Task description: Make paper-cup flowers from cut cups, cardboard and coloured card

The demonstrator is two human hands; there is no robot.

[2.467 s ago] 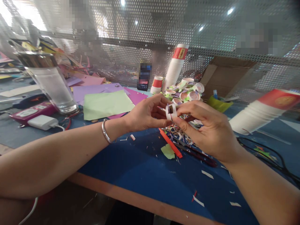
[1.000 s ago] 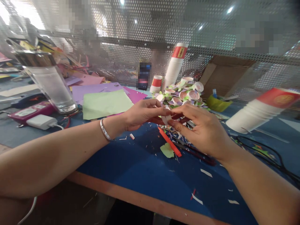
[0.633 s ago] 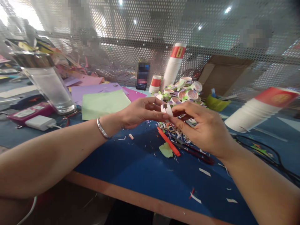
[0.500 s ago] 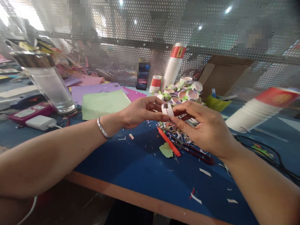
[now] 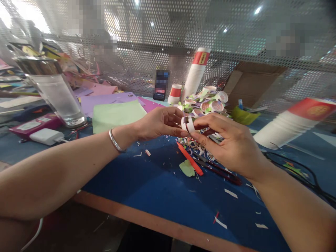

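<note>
Above blue table — loop pinched between hands.

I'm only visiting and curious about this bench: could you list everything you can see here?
paper ring: one, white, pinched between both hands
upright cup stack: one, white with red top, at the back
lying cup stack: one, white with red top, right
single paper cup: one, white and red, beside the upright stack
cut cup pieces: a heap, mixed colours, behind the hands
glass tumbler: one, clear, left
green sheet: one, pale green, beside the tumbler
purple sheets: several, behind the green sheet
cardboard box: one, brown, back right
charger: one, white, left
orange stick: one, under the hands
table: one, blue
bracelet: one, silver, left wrist
left hand: holds the ring
right hand: holds the ring
</note>
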